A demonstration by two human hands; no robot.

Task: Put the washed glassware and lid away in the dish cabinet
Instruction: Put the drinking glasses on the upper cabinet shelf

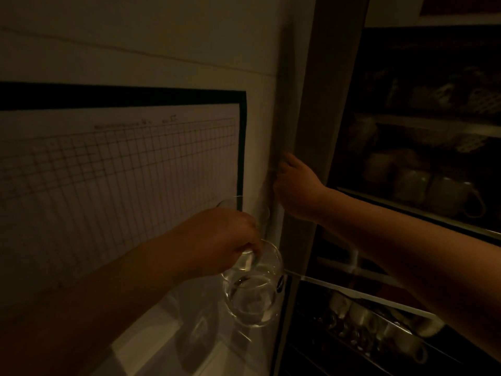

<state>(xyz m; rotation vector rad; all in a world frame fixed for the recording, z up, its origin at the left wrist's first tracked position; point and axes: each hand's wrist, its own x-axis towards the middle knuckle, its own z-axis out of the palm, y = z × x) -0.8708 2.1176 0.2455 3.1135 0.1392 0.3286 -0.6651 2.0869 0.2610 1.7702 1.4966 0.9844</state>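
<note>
- The glass mug point(253, 291) hangs just below the left hand point(217, 237), its handle caught in the curled fingers point(248, 246) at the hand's lower right edge; the clear body tips down and to the right, in front of the white cabinet door point(189, 63).
- The left arm reaches up from the lower left, back of the hand toward the camera.
- The right hand point(294, 185) grips the door's edge, fingers wrapped around it and mostly hidden; the forearm runs in from the lower right.
- A gridded paper chart point(116, 180) is stuck on the door.
- Right of the door, the dark open cabinet holds pale mugs point(433, 191) on 1 shelf and more cups point(379, 321) on a lower rack.
</note>
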